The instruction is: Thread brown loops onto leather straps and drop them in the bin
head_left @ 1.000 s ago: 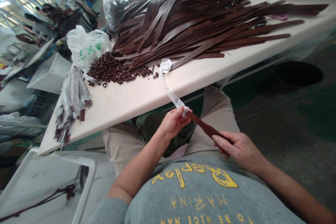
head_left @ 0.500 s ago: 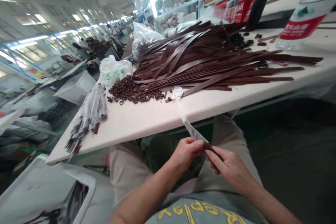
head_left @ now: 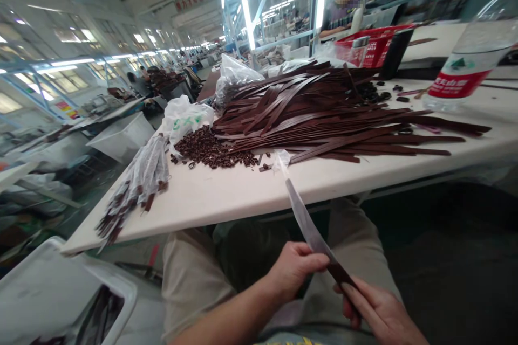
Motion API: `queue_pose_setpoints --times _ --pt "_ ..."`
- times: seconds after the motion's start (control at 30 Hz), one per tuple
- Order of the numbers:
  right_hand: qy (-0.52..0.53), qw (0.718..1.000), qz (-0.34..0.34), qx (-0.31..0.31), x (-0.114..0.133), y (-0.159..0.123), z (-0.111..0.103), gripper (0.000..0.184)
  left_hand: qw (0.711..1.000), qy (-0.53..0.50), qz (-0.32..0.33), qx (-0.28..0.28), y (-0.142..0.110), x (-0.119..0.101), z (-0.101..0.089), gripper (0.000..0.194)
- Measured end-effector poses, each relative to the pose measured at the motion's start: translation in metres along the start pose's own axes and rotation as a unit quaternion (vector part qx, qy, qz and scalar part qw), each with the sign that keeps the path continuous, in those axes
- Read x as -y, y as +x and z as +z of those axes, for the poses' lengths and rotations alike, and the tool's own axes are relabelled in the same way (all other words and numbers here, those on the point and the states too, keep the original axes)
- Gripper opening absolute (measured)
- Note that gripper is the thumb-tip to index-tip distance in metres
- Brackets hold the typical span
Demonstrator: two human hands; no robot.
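Note:
A brown leather-like strap (head_left: 339, 270) runs between my hands above my lap. A clear plastic sleeve (head_left: 303, 213) covers its far part, and the sleeve's crumpled end lies on the table edge. My left hand (head_left: 297, 267) is closed, thumb on top, around the strap where the sleeve's mouth is. Lower and to the right, my right hand (head_left: 372, 304) grips the bare brown end, its fingers partly hidden beneath. On the table, a large pile of brown straps (head_left: 291, 102) lies beyond my hands. Small brown loops (head_left: 214, 148) are heaped to its left.
Sleeved straps (head_left: 141, 172) lie in a bundle at the table's left end. A white plastic bag (head_left: 186, 116) rests behind the loops. At right stand a water bottle (head_left: 465, 70) and a red basket (head_left: 374, 46). A white bin (head_left: 121, 312) is at lower left; a person (head_left: 343, 2) sits beyond.
Both hands have moved lower in view, the right one further down and right, away from the left. More bare strap shows between them. The camera view has tilted up slightly.

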State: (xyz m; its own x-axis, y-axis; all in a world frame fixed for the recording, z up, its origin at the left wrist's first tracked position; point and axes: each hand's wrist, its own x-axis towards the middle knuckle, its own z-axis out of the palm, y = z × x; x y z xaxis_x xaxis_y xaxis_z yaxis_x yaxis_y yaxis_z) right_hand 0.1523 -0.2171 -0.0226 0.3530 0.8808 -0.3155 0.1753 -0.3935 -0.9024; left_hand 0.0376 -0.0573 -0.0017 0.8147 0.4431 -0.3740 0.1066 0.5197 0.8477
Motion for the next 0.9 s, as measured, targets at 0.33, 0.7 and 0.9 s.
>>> queue_pose_setpoints --times 0.33,0.7,0.9 --pt "0.015 0.996 -0.083 -0.011 0.023 0.027 0.007 0.048 0.983 -0.148 0.051 -0.092 0.028 -0.049 -0.013 0.049" --pt "-0.068 0.97 -0.221 -0.071 0.037 0.022 0.017 0.041 0.99 -0.074 0.12 -0.026 -0.027 -0.025 0.0 0.025" --pt "-0.061 0.967 -0.24 -0.063 0.048 0.027 0.024 0.043 0.994 -0.072 0.08 0.009 -0.029 -0.014 -0.004 0.037"
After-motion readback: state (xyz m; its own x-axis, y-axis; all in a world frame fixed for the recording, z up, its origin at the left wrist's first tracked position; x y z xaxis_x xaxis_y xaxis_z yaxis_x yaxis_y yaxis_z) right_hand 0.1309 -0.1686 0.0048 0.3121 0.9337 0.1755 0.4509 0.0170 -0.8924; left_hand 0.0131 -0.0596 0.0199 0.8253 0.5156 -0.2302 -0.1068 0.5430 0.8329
